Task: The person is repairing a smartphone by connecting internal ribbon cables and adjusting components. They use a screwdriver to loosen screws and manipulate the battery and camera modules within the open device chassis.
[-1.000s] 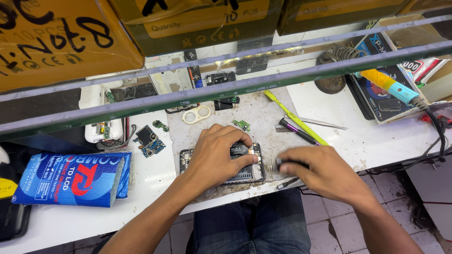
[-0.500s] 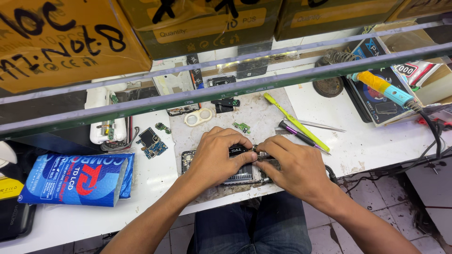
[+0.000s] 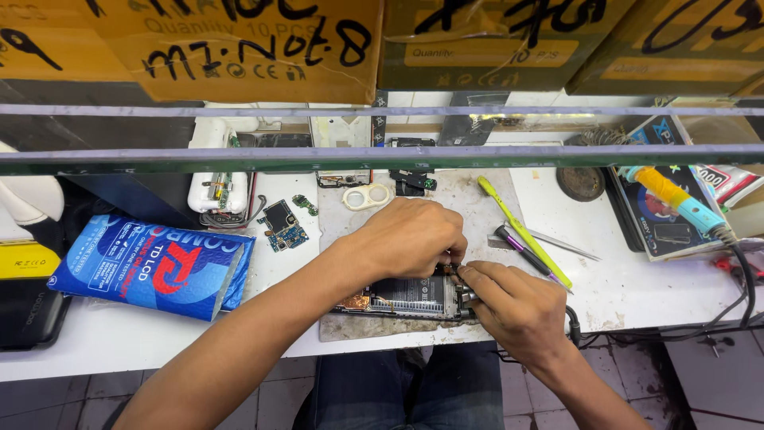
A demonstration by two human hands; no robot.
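An opened phone (image 3: 402, 297) with its insides showing lies flat on a worn grey work mat (image 3: 469, 203) at the front of a white bench. My left hand (image 3: 410, 236) rests over the phone's upper right part, fingers curled down onto it. My right hand (image 3: 513, 306) is at the phone's right end, its fingertips pinched together beside the left hand's fingers; any small part or tool between them is hidden.
A yellow-green pry tool (image 3: 525, 232), a purple-tipped tool (image 3: 515, 242) and tweezers (image 3: 565, 243) lie right of the hands. A blue padded bag (image 3: 151, 267) sits left, small circuit boards (image 3: 284, 225) behind. A soldering iron (image 3: 676, 203) lies far right. A glass shelf edge (image 3: 239, 158) crosses above.
My right hand came in from the right and joined the left hand at the phone's right end. The left hand stayed on the phone. The view moved closer.
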